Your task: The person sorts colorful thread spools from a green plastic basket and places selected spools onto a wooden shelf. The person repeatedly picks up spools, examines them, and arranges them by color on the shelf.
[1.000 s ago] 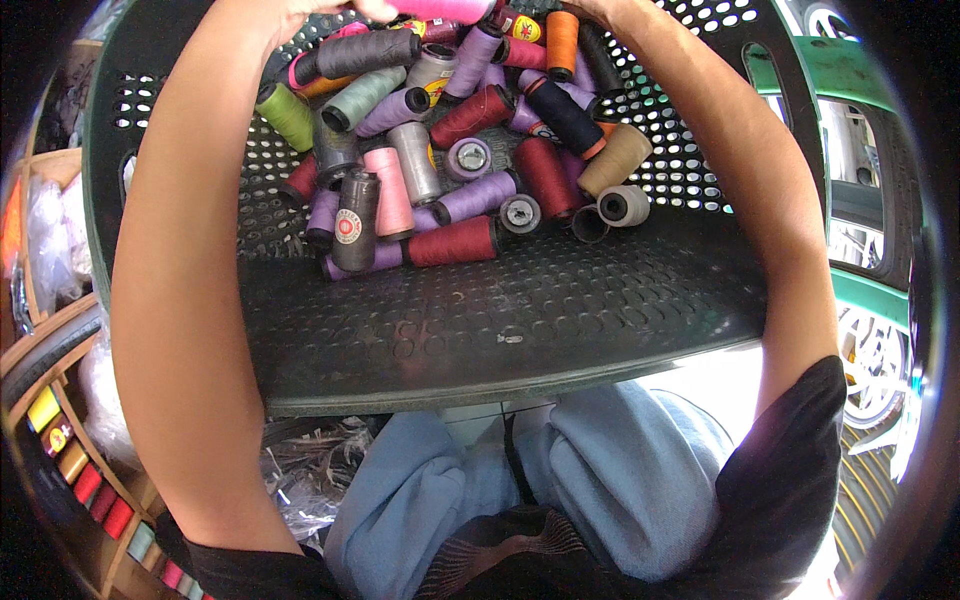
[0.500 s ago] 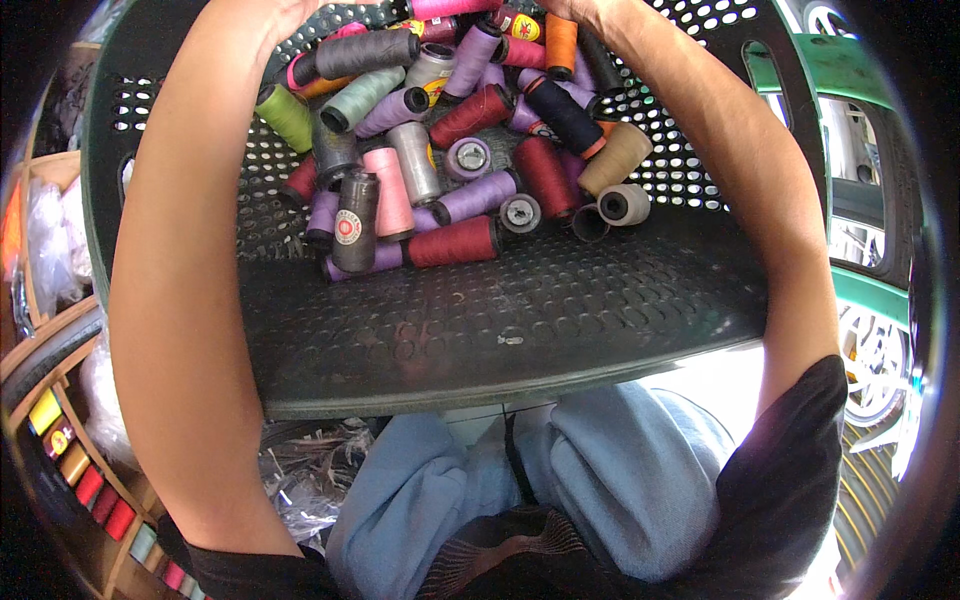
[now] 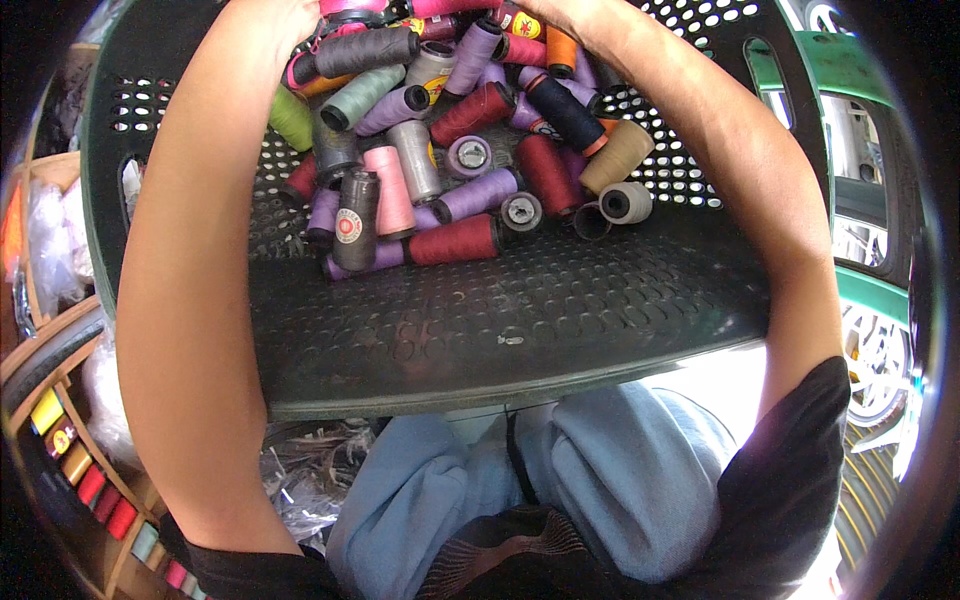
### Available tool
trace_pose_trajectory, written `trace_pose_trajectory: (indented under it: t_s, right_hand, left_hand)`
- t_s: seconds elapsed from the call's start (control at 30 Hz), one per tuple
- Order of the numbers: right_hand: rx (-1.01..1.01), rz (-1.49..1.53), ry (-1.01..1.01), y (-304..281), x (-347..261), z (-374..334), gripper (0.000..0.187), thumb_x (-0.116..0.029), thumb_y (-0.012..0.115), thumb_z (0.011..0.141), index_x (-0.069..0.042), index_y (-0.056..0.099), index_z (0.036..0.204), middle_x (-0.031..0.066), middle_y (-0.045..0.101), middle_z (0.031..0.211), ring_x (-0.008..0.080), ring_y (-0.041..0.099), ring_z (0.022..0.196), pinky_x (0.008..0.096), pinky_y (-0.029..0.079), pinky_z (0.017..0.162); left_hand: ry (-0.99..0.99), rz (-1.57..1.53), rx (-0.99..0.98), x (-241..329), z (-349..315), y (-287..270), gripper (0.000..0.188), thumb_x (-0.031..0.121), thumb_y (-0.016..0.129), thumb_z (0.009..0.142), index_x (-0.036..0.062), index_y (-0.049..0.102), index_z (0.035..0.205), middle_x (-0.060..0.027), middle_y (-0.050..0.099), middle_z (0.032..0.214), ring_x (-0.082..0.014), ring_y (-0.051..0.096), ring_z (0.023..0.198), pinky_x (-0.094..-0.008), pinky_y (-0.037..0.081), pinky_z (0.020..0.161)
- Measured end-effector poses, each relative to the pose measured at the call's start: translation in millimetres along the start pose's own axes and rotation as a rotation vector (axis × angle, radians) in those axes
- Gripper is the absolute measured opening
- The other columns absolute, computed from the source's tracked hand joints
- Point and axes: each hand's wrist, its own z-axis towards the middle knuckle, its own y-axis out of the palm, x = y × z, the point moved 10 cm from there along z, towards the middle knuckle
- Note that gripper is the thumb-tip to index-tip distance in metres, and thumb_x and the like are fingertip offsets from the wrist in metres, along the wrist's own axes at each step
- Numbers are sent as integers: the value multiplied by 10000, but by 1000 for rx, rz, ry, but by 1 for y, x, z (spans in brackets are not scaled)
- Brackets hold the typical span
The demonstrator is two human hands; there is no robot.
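Observation:
Both my arms reach forward over a black plastic basket (image 3: 420,370) piled with thread spools. My left hand (image 3: 296,14) is cut off by the top edge, close to a pink spool (image 3: 352,12); its fingers do not show. My right hand (image 3: 548,10) also leaves the picture at the top, by an orange spool (image 3: 561,52), fingers out of sight. Between my arms lie a dark grey spool (image 3: 365,52), a light pink spool (image 3: 388,190), a dark red spool (image 3: 453,240), a navy spool (image 3: 563,113) and a tan spool (image 3: 617,157), among several purple ones.
The basket rests above my knees in blue trousers (image 3: 630,480). At the lower left a wooden rack (image 3: 130,560) holds coloured spools, with clear plastic wrapping (image 3: 310,490) beside my leg. Green metal bars (image 3: 868,293) and a spoked wheel (image 3: 875,365) stand at right.
My left forearm has shifted slightly right, covering part of the green spool. My right hand has moved left along the top edge. More of the pink spool near my left hand shows.

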Motion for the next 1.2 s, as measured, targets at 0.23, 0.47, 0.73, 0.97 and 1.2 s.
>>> trace_pose_trajectory:
  t_s: [0.23,0.47,0.73,0.97,1.2]
  right_hand:
    - [14,6,-61,2,-19,-14,195,-111,596,929,37,723,913,112,698,732,165,655,616,345,543,591]
    - [83,-101,-193,-4,-8,2,202,-100,592,924,42,736,930,120,719,759,167,662,626,342,551,609]
    - [54,-34,-49,7,-36,-18,200,-84,574,929,53,720,940,113,727,771,172,663,662,333,544,636]
    - [112,-126,-266,-6,-24,-4,200,-95,579,926,35,731,922,117,725,761,167,659,641,335,539,628]
    - [-10,-52,-124,10,-32,-17,183,-75,560,932,26,712,915,116,702,693,160,649,534,332,553,558]
  left_hand:
    - [-58,-39,48,-5,-5,0,262,-20,767,790,-16,680,1038,-127,702,867,-232,691,715,-342,588,630]
    - [-34,103,103,-2,-3,-9,295,46,781,787,-2,694,1065,-120,708,886,-223,689,735,-339,579,647]
    - [145,120,80,7,8,-17,266,39,771,761,9,712,1018,-80,703,851,-179,667,718,-310,542,645]
    - [229,78,-2,16,11,-8,272,38,765,774,34,699,1038,-59,705,886,-156,667,765,-294,542,688]
    - [271,253,241,26,1,-26,238,20,786,679,40,698,899,-58,693,784,-156,653,679,-326,535,619]
